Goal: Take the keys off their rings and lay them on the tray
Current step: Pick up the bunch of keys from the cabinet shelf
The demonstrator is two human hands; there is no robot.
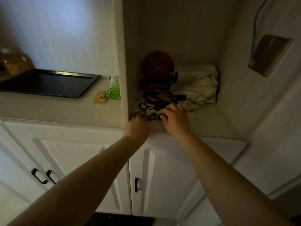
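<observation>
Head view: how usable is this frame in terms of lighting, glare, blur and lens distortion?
Head view: dim overall, and the alcove around both hands is in shadow; the left hand and right hand look soft, and the dark patterned bundle they touch is too murky to identify. A bright glare strip runs along the black tray rim. Wide-angle bending curves the cabinet doors.
</observation>
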